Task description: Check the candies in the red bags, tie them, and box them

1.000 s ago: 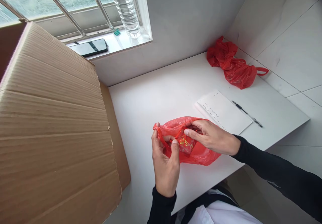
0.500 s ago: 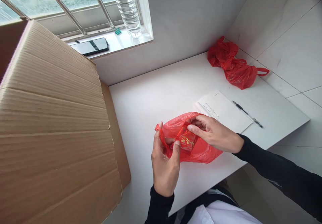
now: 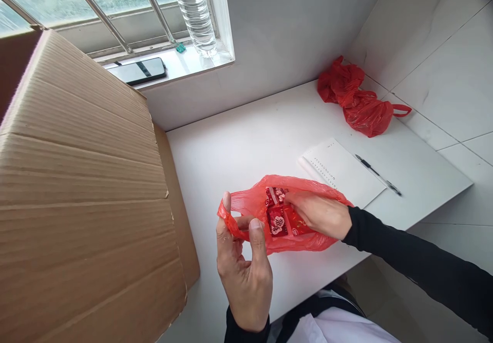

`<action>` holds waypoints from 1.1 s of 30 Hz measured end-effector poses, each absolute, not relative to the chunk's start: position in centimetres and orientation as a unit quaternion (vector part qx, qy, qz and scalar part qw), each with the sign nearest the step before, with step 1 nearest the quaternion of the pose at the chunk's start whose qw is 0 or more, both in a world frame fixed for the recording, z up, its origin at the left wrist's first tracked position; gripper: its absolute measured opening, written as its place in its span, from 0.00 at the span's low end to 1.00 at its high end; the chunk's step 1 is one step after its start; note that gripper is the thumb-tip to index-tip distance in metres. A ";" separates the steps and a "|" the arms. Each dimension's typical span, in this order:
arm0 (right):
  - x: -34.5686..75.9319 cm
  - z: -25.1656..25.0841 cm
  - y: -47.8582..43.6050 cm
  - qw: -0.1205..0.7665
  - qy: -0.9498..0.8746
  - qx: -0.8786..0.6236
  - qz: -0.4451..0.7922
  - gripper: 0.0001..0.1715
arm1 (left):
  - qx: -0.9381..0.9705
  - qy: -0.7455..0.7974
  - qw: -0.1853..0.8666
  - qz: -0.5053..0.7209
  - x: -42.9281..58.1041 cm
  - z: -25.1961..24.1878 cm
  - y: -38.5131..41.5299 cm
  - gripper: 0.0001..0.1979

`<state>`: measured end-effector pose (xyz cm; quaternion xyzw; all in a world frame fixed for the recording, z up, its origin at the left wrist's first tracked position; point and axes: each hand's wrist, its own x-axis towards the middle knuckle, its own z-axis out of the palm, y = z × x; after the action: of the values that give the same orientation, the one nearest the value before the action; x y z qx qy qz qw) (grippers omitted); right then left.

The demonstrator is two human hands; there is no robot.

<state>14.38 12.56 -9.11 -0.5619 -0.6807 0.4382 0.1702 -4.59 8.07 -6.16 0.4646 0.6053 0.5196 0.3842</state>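
A thin red plastic bag lies open on the white table, with several small red packets showing inside it. My left hand holds the bag's left edge, its handle looped over the fingers and the thumb raised beside it. Reaching into the bag from the right, my right hand has its fingertips among the packets; whether it grips one is hidden.
A big cardboard box fills the left side. Paper and a pen lie right of the bag. Two knotted red bags sit at the back right. On the sill are a phone and a water bottle.
My left hand has moved left and down, stretching the bag wider. My right hand has gone down into the bag. The round gold-marked red item between the hands no longer shows, and packets are now visible.
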 end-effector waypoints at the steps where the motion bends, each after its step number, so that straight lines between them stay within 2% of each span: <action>1: 14.3 -9.2 12.6 0.163 -0.690 -0.556 0.434 0.13 | 0.463 0.605 0.385 0.522 -4.6 -6.2 8.1 0.31; 4: 14.1 -9.3 12.6 0.163 -0.714 -0.542 0.413 0.16 | 0.455 0.597 0.397 0.528 -4.6 -6.3 8.1 0.31; 8: 14.1 -9.2 12.7 0.162 -0.727 -0.544 0.386 0.11 | 0.457 0.583 0.404 0.537 -4.7 -6.2 8.0 0.31; 13: 13.8 -9.1 12.8 0.154 -0.721 -0.549 0.393 0.13 | 0.460 0.577 0.395 0.547 -4.5 -6.0 8.1 0.30; 20: 13.2 -9.5 11.5 0.012 -0.793 -0.525 0.309 0.11 | 0.448 0.579 0.399 0.552 -4.7 -5.9 7.8 0.31; 23: 12.8 -9.6 11.3 -0.020 -0.812 -0.512 0.280 0.11 | 0.449 0.577 0.400 0.553 -4.6 -5.9 7.9 0.32; 29: 11.3 -9.6 11.3 -0.020 -0.825 -0.501 0.262 0.19 | 0.443 0.571 0.398 0.565 -4.6 -5.6 8.0 0.32; 33: 10.7 -9.9 11.3 -0.014 -0.830 -0.490 0.267 0.18 | 0.440 0.574 0.389 0.571 -4.8 -5.4 7.9 0.32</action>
<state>10.66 11.28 -9.90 -0.4898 -0.8299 0.2669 -0.0137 -4.82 7.85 -5.39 0.4404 0.5738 0.5708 0.3886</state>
